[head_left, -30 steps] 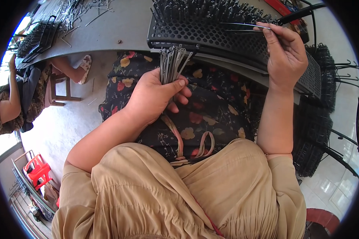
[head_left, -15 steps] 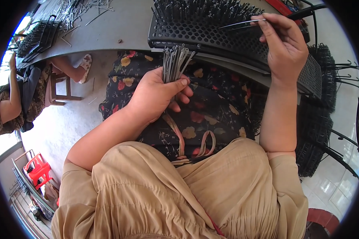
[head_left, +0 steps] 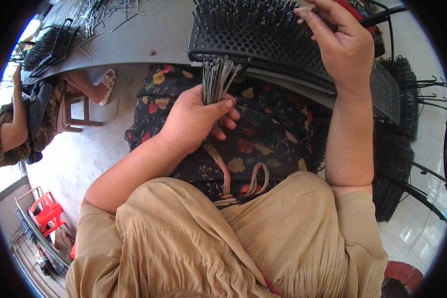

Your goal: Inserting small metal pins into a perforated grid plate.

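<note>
Left hand [head_left: 191, 121] grips metal pins [head_left: 217, 79] below studded black tray [head_left: 263, 42].

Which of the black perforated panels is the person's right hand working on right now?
The big panel straight ahead at the table edge, under the right hand. The smaller one lies far left on the table, untouched.

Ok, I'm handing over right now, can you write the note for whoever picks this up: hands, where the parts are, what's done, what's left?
Left hand: closed around a bundle of thin metal pins, held upright over the lap.
Right hand: raised at the far right end of the black perforated panel, fingers pinched there; whether they hold a pin is hidden.
Panel lies on the grey table edge, many pins already standing in its far rows.
Done: far rows filled. Left: near rows of holes look open; the bundle is still full.
More loose pins lie on the table, far left.
</note>
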Motion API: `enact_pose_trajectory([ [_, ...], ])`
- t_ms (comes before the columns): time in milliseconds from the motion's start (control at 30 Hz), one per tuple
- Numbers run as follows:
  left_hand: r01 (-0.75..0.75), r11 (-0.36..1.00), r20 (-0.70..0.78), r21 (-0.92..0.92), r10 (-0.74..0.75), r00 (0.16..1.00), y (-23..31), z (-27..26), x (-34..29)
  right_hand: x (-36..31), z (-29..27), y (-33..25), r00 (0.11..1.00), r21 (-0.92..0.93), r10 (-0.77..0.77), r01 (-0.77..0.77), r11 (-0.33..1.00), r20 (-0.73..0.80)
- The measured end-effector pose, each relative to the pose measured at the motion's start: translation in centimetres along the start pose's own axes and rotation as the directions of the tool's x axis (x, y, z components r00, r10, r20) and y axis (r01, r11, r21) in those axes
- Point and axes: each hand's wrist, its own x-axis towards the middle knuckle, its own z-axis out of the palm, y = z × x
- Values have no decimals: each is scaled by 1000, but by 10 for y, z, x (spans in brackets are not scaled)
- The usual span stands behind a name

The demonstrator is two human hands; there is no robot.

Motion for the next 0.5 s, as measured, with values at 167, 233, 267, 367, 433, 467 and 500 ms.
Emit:
enact_pose_trajectory([
  [167,-6,1000,-2,-6,6,1000,-1,0,0,-3,-1,4,1000,82,13,-14,996,16],
  [233,-8,1000,4,-10,8,1000,-1,-1,1,-4,-2,9,1000,124,19,-22,992,25],
  [267,-10,1000,9,-14,10,1000,-1,-1,1,-4,-2,14,998,162,45,-49,986,31],
  [367,-1,1000,6,-4,1,1000,0,-1,1,-8,0,21,998,233,54,-59,971,31],
  [433,0,1000,13,-9,0,1000,0,-2,2,-10,3,25,999,269,35,-40,962,23],
  [467,2,1000,19,-13,-2,1000,0,-2,3,-11,4,27,999,263,32,-36,964,21],
  [500,2,1000,18,-14,-2,1000,0,-2,2,-11,5,28,999,258,29,-33,966,19],
])
